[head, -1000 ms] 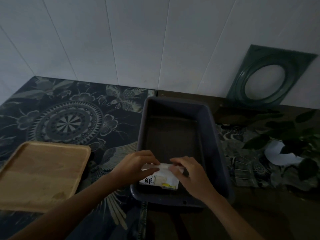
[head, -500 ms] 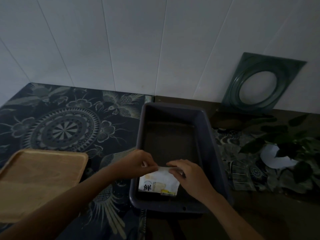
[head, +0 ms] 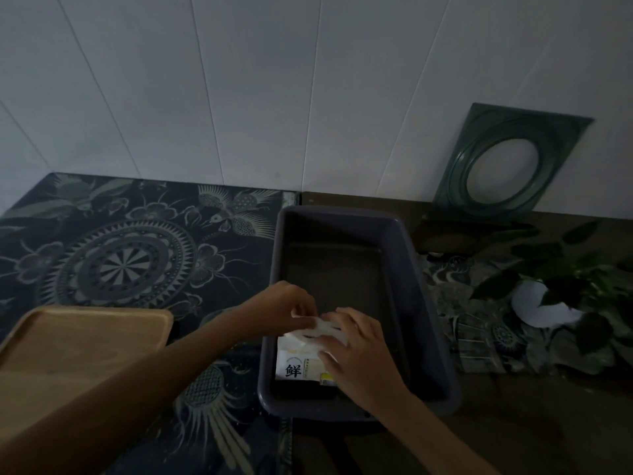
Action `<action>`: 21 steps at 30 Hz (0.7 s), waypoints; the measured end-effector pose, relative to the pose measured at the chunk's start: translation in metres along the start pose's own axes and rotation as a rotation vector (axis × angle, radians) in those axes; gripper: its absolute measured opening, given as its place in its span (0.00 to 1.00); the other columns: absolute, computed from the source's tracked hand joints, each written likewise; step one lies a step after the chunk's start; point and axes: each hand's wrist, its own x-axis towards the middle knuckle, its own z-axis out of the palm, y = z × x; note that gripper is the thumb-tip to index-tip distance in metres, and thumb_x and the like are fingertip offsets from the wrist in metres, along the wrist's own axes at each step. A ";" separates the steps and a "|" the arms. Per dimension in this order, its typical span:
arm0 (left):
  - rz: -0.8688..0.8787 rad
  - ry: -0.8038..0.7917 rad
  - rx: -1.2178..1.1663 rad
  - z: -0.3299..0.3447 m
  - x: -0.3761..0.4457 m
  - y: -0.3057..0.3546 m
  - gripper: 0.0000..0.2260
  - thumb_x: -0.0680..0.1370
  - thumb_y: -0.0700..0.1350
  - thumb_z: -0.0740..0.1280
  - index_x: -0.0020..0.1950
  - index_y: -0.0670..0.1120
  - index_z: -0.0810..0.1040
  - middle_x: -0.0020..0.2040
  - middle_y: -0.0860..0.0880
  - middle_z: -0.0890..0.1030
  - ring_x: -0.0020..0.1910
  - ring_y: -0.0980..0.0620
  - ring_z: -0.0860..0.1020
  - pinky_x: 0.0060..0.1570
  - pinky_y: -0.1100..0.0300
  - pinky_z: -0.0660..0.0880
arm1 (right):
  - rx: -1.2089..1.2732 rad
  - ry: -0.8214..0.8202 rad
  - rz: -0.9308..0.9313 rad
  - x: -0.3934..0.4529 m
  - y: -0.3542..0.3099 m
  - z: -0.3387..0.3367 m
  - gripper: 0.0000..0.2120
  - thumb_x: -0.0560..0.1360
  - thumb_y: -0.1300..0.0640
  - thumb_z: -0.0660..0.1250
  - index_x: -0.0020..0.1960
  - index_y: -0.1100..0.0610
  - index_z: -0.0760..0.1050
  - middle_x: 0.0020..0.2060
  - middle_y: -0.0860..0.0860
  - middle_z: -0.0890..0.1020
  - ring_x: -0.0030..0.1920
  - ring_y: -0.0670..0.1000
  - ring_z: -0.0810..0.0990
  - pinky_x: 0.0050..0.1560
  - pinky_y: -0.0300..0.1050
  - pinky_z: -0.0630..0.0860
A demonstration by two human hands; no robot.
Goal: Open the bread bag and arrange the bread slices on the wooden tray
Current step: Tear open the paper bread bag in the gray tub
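A white bread bag (head: 298, 363) with a black printed character stands at the near end of a dark grey plastic tub (head: 430, 310). My left hand (head: 281, 311) pinches the bag's top edge from the left. My right hand (head: 359, 351) grips the same top edge from the right and covers part of the bag's front. The two hands almost touch over the bag's crumpled top. The light wooden tray (head: 78, 344) lies to the left of the tub with nothing on it. No bread slices show.
A dark patterned cloth (head: 130, 248) covers the left of the table. A green framed oval (head: 507, 166) leans on the white panelled wall at back right. A leafy plant in a white pot (head: 544, 308) stands right of the tub.
The view has tilted upward, so everything sits lower in frame. Both hands have stayed on the bag's top edge, which is now lifted and more crumpled between them.
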 end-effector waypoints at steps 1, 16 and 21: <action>0.004 0.010 0.009 0.000 0.002 0.000 0.05 0.78 0.46 0.72 0.50 0.47 0.86 0.45 0.51 0.85 0.40 0.63 0.78 0.41 0.78 0.69 | -0.013 0.000 0.016 0.000 -0.001 0.000 0.12 0.72 0.50 0.73 0.54 0.50 0.84 0.62 0.51 0.82 0.67 0.55 0.72 0.63 0.54 0.75; -0.041 0.174 0.094 -0.013 0.007 -0.008 0.02 0.76 0.47 0.73 0.46 0.50 0.85 0.40 0.59 0.78 0.34 0.67 0.74 0.38 0.73 0.68 | 0.109 -0.057 -0.082 -0.019 -0.018 -0.024 0.06 0.76 0.55 0.69 0.51 0.52 0.83 0.49 0.49 0.87 0.57 0.48 0.83 0.64 0.49 0.78; -0.059 0.217 0.114 -0.015 0.007 -0.010 0.02 0.76 0.46 0.74 0.46 0.50 0.85 0.39 0.60 0.77 0.34 0.69 0.73 0.36 0.74 0.66 | 0.081 -0.056 -0.085 -0.036 -0.021 -0.031 0.01 0.76 0.57 0.72 0.46 0.53 0.82 0.48 0.51 0.87 0.62 0.49 0.80 0.72 0.50 0.69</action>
